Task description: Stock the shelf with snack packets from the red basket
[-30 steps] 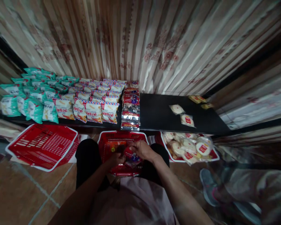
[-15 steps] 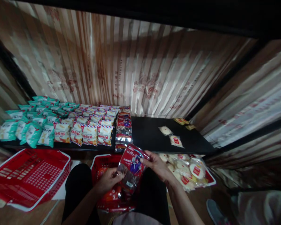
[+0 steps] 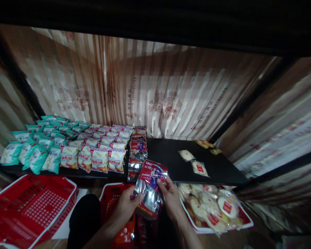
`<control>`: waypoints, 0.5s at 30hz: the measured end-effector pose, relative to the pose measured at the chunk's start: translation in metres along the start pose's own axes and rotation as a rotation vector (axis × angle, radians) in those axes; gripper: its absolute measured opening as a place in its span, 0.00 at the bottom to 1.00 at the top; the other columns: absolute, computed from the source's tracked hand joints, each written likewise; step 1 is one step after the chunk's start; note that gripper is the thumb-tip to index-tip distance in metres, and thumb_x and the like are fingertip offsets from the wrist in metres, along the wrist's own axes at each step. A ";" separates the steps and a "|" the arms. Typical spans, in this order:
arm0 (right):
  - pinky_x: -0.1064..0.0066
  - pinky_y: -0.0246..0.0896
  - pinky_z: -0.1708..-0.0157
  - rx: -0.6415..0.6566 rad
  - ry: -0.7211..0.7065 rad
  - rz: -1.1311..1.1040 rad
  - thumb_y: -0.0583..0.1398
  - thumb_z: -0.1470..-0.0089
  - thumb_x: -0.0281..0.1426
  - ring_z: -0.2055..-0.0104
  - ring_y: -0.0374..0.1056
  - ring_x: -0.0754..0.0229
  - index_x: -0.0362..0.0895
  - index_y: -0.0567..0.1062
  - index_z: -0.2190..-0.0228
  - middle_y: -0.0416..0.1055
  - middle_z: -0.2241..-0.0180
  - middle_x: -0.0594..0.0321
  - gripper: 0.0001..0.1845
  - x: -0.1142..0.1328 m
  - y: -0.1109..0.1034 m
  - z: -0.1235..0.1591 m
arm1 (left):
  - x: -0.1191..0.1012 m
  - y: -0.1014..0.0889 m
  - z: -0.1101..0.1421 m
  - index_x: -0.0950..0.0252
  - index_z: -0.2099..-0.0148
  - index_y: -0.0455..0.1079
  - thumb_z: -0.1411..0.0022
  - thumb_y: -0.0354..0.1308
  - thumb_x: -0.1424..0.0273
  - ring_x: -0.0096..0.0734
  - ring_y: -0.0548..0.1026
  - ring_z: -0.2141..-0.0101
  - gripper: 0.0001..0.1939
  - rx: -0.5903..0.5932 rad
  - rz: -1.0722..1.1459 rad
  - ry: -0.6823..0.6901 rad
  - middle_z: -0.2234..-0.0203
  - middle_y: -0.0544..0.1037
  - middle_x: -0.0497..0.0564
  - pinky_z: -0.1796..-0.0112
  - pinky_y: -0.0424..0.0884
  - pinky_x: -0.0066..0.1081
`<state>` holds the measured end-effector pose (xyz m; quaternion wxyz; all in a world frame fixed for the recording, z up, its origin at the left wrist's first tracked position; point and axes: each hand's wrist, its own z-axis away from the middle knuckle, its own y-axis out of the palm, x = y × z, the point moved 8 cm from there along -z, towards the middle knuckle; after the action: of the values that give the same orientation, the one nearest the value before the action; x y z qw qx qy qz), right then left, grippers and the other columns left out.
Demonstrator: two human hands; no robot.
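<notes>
A dark red and silver snack bag [image 3: 149, 186] is held up in front of the shelf, printed side facing me. My left hand [image 3: 128, 204] pinches its lower left edge, and my right hand [image 3: 168, 194] grips its right side with the thumb across the front. Just behind it on the black shelf [image 3: 162, 148] runs a column of matching dark red bags [image 3: 138, 147]. Below my hands stands a red basket [image 3: 111, 188] with orange-red packages [image 3: 125, 235] inside, partly hidden by my arms.
White-and-red snack bags [image 3: 100, 159] and teal bags [image 3: 38, 155] fill the shelf's left part. Round white packaged crackers [image 3: 199, 168] and small yellow packets [image 3: 204, 144] lie at right. On the floor are a red basket [image 3: 41, 204] at left and a cracker-filled basket [image 3: 245, 219] at right.
The snack bag has turned more upright and its front now faces me more fully. My right hand has moved lower along its side. The view has tilted up slightly.
</notes>
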<state>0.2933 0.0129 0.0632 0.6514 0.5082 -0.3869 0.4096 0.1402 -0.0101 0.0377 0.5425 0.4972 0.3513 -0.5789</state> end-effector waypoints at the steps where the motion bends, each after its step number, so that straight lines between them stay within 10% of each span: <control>1: 0.67 0.67 0.70 -0.001 -0.022 0.005 0.68 0.62 0.43 0.70 0.73 0.56 0.47 0.72 0.63 0.77 0.70 0.64 0.24 0.005 0.003 -0.005 | -0.003 0.001 -0.001 0.69 0.54 0.69 0.50 0.58 0.57 0.39 0.76 0.62 0.24 -0.004 0.015 0.010 0.61 0.78 0.56 0.62 0.71 0.32; 10: 0.75 0.52 0.87 -0.145 -0.109 0.113 0.67 0.64 0.45 0.85 0.60 0.67 0.47 0.70 0.68 0.70 0.81 0.70 0.22 0.045 0.006 -0.064 | -0.074 -0.025 -0.061 0.64 0.47 0.66 0.38 0.42 0.69 0.34 0.64 0.44 0.20 -0.333 -0.570 0.447 0.45 0.68 0.55 0.43 0.60 0.37; 15: 0.72 0.55 0.86 -0.261 -0.138 0.027 0.67 0.66 0.41 0.84 0.63 0.63 0.48 0.67 0.73 0.69 0.83 0.69 0.19 0.063 -0.034 -0.103 | -0.092 -0.009 -0.131 0.74 0.37 0.54 0.37 0.44 0.68 0.46 0.46 0.36 0.28 -0.299 -0.988 0.260 0.37 0.53 0.64 0.39 0.48 0.44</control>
<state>0.3569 0.1179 0.0906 0.6782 0.4410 -0.4874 0.3287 0.1492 0.1409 0.0910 0.2220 0.2573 0.6867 -0.6426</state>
